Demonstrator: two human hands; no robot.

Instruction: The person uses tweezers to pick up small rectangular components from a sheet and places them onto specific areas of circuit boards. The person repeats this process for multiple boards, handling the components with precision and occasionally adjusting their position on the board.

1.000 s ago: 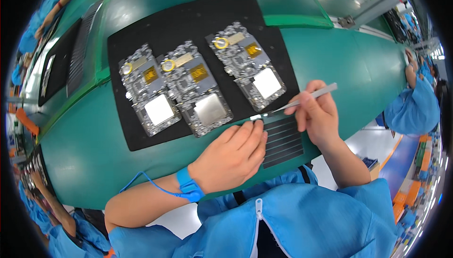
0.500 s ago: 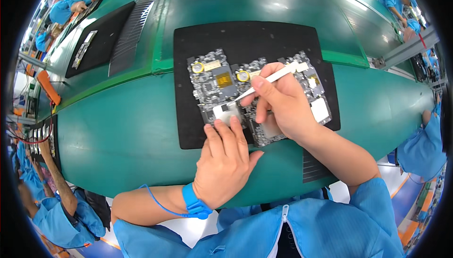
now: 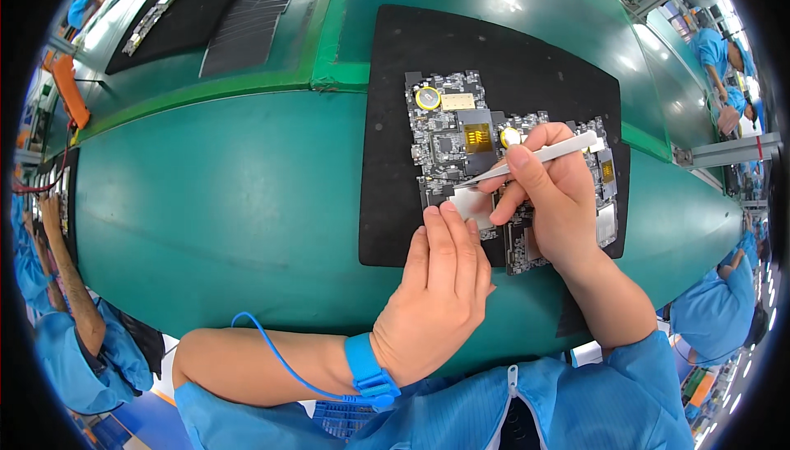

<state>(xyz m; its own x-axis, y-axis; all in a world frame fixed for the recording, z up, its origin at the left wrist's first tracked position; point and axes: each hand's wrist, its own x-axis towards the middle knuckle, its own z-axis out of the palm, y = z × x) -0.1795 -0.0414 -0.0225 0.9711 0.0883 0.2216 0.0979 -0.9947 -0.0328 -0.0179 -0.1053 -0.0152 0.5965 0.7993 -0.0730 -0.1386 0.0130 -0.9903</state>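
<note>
My right hand [image 3: 564,195] is closed on a pair of pale tweezers [image 3: 543,153]. Their thin tips point down-left, by the upper edge of a silver metal plate [image 3: 475,200] on the leftmost circuit board [image 3: 444,125]. That board carries a round yellow-rimmed coin cell and an amber patch. With fingers stretched out, my left hand [image 3: 436,285] rests its fingertips on the board's lower end, covering part of the plate. A second circuit board [image 3: 518,240] lies partly hidden under my right hand. Beyond that hand shows a third circuit board [image 3: 606,211].
The boards lie on a black mat [image 3: 387,203] on the green table [image 3: 206,186]. Another black mat [image 3: 193,5] with a narrow board sits far left, near an orange tool [image 3: 71,92]. A blue strap [image 3: 370,370] with a cord circles my left wrist. Co-workers stand at both sides.
The whole view has shifted, so the mat and boards appear farther right. My left fingers have drawn closer together. The tweezers stay in my right hand, their tips still near the plate's upper edge.
</note>
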